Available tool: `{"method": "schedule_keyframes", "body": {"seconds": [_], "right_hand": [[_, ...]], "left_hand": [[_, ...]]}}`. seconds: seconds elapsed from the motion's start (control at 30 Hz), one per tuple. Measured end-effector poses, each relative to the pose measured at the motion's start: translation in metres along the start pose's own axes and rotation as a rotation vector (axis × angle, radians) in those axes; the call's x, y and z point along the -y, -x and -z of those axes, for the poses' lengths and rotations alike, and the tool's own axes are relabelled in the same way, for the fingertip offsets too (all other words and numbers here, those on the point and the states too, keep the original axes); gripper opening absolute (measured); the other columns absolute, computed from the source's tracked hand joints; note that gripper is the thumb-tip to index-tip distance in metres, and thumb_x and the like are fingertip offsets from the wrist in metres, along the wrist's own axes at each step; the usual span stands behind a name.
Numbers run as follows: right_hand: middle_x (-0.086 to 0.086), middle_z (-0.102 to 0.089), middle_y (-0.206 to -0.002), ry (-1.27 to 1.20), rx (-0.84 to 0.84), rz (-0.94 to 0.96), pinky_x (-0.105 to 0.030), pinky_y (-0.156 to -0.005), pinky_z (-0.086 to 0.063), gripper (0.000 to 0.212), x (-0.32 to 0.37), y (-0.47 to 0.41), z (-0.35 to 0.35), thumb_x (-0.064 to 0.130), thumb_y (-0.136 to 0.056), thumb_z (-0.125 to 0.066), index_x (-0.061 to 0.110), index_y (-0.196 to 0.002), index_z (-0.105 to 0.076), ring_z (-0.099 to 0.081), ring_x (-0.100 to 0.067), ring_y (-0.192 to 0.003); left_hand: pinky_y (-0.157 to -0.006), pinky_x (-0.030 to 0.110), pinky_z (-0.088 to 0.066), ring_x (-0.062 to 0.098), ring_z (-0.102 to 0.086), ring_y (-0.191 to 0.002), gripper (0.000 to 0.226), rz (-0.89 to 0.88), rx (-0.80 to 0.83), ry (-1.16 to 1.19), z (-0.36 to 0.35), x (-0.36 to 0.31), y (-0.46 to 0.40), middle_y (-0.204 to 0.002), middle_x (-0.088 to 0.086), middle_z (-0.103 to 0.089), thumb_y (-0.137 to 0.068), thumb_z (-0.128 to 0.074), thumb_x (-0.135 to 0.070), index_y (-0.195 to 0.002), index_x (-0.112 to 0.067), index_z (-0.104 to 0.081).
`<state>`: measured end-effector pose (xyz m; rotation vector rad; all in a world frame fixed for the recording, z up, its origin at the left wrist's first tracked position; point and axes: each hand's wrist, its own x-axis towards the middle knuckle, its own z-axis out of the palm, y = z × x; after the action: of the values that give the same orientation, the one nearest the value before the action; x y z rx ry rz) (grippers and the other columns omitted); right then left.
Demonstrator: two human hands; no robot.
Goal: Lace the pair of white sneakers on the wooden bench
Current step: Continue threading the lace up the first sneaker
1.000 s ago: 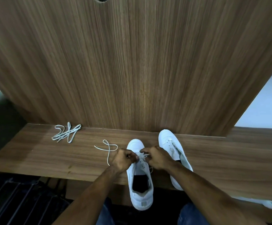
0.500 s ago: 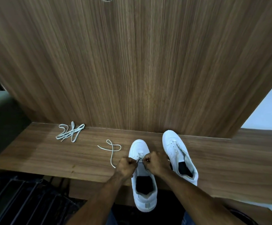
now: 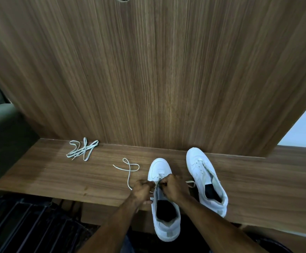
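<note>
Since half a second ago both hands have slid a little back from the toe along the near sneaker, and a stretch of lace now shows at the right of them. Two laces are in view. Far off to the left of the left hand, by the back panel [image 3: 148, 70], lies a loose bundled lace [image 3: 82, 149] on the desk [image 3: 48, 176]. Nearer, just left of that hand, the second lace [image 3: 129, 168] makes a loop on the wood and runs down to the fist. The left hand [image 3: 142, 189] is curled shut, pinching this lace beside the eyelets. Two white sneakers stand on the desk. The near sneaker [image 3: 164, 212] lies under both hands, toe away, heel overhanging the front edge. The right hand [image 3: 174, 188] is also closed, fingers pinching lace over the tongue, its knuckles almost touching the left hand. Just right of it, the far sneaker [image 3: 206, 178] stands apart, angled, unlaced except for one bar at the toe.
</note>
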<state>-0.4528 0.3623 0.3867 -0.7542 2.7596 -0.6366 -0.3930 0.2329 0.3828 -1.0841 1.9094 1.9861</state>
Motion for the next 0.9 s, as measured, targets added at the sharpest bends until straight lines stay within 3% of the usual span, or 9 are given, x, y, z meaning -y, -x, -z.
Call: {"method": "schedule_keyframes", "body": {"seconds": [0.13,0.27,0.37,0.43,0.57,0.67,0.73,0.83,0.9], "right_hand": [[0.0,-0.073,-0.101,-0.003,-0.007,-0.004,-0.024,-0.066,-0.043,0.023,0.001,-0.001,-0.002,0.021,-0.088,-0.055,0.023,-0.097,-0.076,-0.067,-0.023,-0.092],[-0.002,-0.066,-0.108,0.036,-0.016,0.006,-0.031,-0.077,-0.05,0.023,0.003,0.001,0.002,0.028,-0.087,-0.057,0.021,-0.103,-0.073,-0.064,-0.026,-0.099],[0.001,-0.061,-0.111,0.104,-0.047,0.037,-0.03,-0.078,-0.047,0.031,-0.001,0.006,0.011,0.042,-0.084,-0.058,0.024,-0.107,-0.067,-0.062,-0.025,-0.102],[0.001,-0.064,-0.108,0.161,-0.062,0.035,-0.029,-0.072,-0.042,0.031,-0.005,0.007,0.016,0.047,-0.083,-0.058,0.022,-0.102,-0.062,-0.063,-0.025,-0.099],[-0.001,-0.071,-0.095,0.148,-0.015,-0.068,-0.028,-0.069,-0.047,0.034,-0.011,0.008,0.021,0.049,-0.078,-0.057,0.019,-0.092,-0.068,-0.067,-0.024,-0.091],[0.0,-0.072,-0.084,0.116,-0.013,-0.133,-0.026,-0.068,-0.052,0.032,-0.01,0.009,0.022,0.043,-0.072,-0.056,0.019,-0.084,-0.073,-0.069,-0.023,-0.083],[-0.002,-0.072,-0.082,0.082,-0.021,-0.165,-0.027,-0.067,-0.053,0.03,-0.009,0.01,0.021,0.04,-0.071,-0.057,0.018,-0.081,-0.074,-0.069,-0.024,-0.082],[-0.003,-0.072,-0.086,0.039,-0.021,-0.197,-0.026,-0.065,-0.049,0.029,-0.007,0.011,0.019,0.04,-0.074,-0.057,0.016,-0.082,-0.072,-0.068,-0.025,-0.085],[-0.002,-0.072,-0.084,0.0,-0.012,-0.214,-0.025,-0.063,-0.047,0.029,-0.007,0.012,0.019,0.043,-0.073,-0.059,0.016,-0.079,-0.07,-0.068,-0.024,-0.084]], "left_hand": [[-0.059,0.027,-0.046,0.02,-0.056,-0.065,0.016,0.055,0.017,-0.022,-0.002,-0.002,-0.004,-0.072,0.005,-0.063,-0.093,-0.05,-0.01,-0.091,-0.01,-0.066],[-0.036,0.013,-0.034,0.018,-0.048,-0.05,0.027,0.065,-0.04,-0.103,-0.008,-0.016,-0.005,-0.061,0.01,-0.053,-0.094,-0.047,0.0,-0.069,-0.005,-0.055],[-0.033,0.011,-0.033,0.016,-0.052,-0.045,0.029,0.02,-0.045,-0.076,-0.003,-0.026,-0.007,-0.063,0.009,-0.055,-0.098,-0.039,-0.004,-0.072,-0.007,-0.049],[-0.037,0.015,-0.041,0.011,-0.059,-0.041,0.022,-0.02,-0.098,0.057,0.003,-0.037,-0.009,-0.067,0.01,-0.062,-0.098,-0.037,-0.006,-0.084,-0.005,-0.053],[-0.035,0.018,-0.045,0.014,-0.066,-0.047,0.022,-0.19,-0.153,0.461,0.029,-0.084,-0.006,-0.066,0.013,-0.064,-0.097,-0.037,-0.002,-0.081,0.0,-0.051],[-0.047,0.02,-0.055,0.011,-0.069,-0.053,0.026,-0.256,-0.106,0.81,0.057,-0.121,-0.001,-0.059,0.003,-0.069,-0.1,-0.037,-0.01,-0.085,-0.001,-0.056],[-0.048,0.02,-0.055,0.01,-0.068,-0.052,0.023,-0.294,-0.159,0.937,0.067,-0.131,0.003,-0.058,0.001,-0.069,-0.101,-0.039,-0.013,-0.086,-0.005,-0.056],[-0.037,0.021,-0.047,0.013,-0.062,-0.045,0.013,-0.353,-0.288,0.781,0.056,-0.111,0.001,-0.063,0.008,-0.063,-0.096,-0.046,-0.004,-0.087,-0.011,-0.053],[-0.034,0.019,-0.038,0.014,-0.052,-0.038,0.009,-0.262,-0.262,0.515,0.04,-0.073,-0.007,-0.062,0.011,-0.056,-0.095,-0.05,-0.006,-0.088,-0.008,-0.054]]}}
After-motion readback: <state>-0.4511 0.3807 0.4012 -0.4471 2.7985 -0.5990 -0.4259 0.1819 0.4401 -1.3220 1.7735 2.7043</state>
